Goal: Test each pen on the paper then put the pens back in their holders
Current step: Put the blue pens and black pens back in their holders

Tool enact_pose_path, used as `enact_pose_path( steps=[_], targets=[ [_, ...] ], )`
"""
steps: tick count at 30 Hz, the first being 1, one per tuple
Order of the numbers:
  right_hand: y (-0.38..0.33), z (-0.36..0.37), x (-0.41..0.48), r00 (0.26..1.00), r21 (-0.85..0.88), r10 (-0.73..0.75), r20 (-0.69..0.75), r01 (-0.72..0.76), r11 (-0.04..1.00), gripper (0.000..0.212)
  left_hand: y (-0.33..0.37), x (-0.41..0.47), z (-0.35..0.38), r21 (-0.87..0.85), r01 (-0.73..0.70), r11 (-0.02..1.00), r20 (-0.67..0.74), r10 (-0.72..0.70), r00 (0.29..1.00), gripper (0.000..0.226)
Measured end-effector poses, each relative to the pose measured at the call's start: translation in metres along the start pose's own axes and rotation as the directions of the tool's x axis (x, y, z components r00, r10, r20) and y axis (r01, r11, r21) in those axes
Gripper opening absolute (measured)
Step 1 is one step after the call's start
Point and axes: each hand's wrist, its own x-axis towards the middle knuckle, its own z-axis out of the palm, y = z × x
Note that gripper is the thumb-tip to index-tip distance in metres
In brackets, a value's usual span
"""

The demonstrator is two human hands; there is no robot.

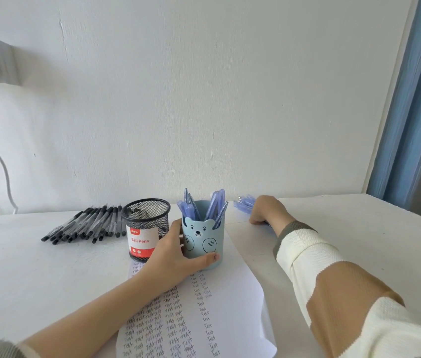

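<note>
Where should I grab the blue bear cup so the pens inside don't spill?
Grip the bear cup round its smooth lower wall, coming in from its left side, as the left hand does now with its thumb across the front. The cup stands upright and round, and blue pens poke out the top, so a grab from above would likely knock them.

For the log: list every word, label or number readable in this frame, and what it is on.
"Ball Pens": on the red-and-white label of the black mesh holder.
"Test": handwritten many times in columns on the paper.
Logo on the label's red top: perhaps "DIY", too blurred to be sure.
Small marks at the label's foot: too small to read.
Blue bear holder: a drawn face only, no words.
</note>
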Motion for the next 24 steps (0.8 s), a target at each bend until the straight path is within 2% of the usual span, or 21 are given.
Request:
enact_pose_path(
  steps=[4, 6, 7, 8, 10, 12, 14, 16, 20, 24],
  targets=[
    [0.005, 0.006, -0.005, 0.992, 0.148, -0.005, -0.127, 0.023, 0.989, 0.042, 0.003, -0.002, 0.0, 0.005, 0.011, 1.0, 0.014, -0.011, 1.0, 0.072],
    [0.007, -0.01, -0.011, 0.979, 0.316, -0.051, -0.197, 0.113, 0.942, 0.036, 0.005, -0.003, -0.001, 0.002, 0.018, 1.0, 0.014, -0.018, 1.0, 0.07],
    [0.008, -0.023, -0.018, 0.964, 0.422, -0.084, -0.252, 0.187, 0.887, 0.03, 0.006, -0.003, -0.001, -0.002, 0.021, 1.0, 0.015, -0.021, 1.0, 0.07],
    [0.005, -0.036, -0.027, 0.947, 0.547, -0.105, -0.303, 0.263, 0.795, 0.024, 0.006, -0.004, -0.001, -0.003, 0.023, 1.0, 0.015, -0.023, 1.0, 0.07],
    [-0.003, -0.062, -0.052, 0.913, 0.772, -0.109, -0.393, 0.392, 0.501, 0.015, 0.006, -0.004, -0.002, -0.001, 0.025, 1.0, 0.014, -0.025, 1.0, 0.071],
    [-0.012, -0.081, -0.075, 0.883, 0.857, -0.11, -0.457, 0.47, 0.214, 0.018, 0.007, -0.004, -0.002, 0.001, 0.027, 1.0, 0.013, -0.027, 1.0, 0.069],
    [-0.021, -0.092, -0.093, 0.849, 0.852, -0.107, -0.517, 0.523, 0.039, 0.027, 0.008, -0.004, -0.002, 0.0, 0.028, 1.0, 0.012, -0.028, 1.0, 0.068],
    [-0.029, -0.096, -0.106, 0.818, 0.821, -0.076, -0.57, 0.567, -0.065, 0.026, 0.008, -0.004, -0.002, -0.002, 0.027, 1.0, 0.01, -0.027, 1.0, 0.07],
    [-0.04, -0.102, -0.116, 0.794, 0.78, 0.018, -0.608, 0.601, -0.175, 0.011, 0.009, -0.006, -0.002, 0.011, 0.03, 1.0, 0.01, -0.03, 1.0, 0.07],
    [-0.053, -0.105, -0.124, 0.758, 0.749, -0.004, -0.652, 0.644, -0.156, 0.013, 0.009, -0.005, -0.002, 0.021, 0.029, 0.999, 0.004, -0.029, 1.0, 0.07]
  ],
)
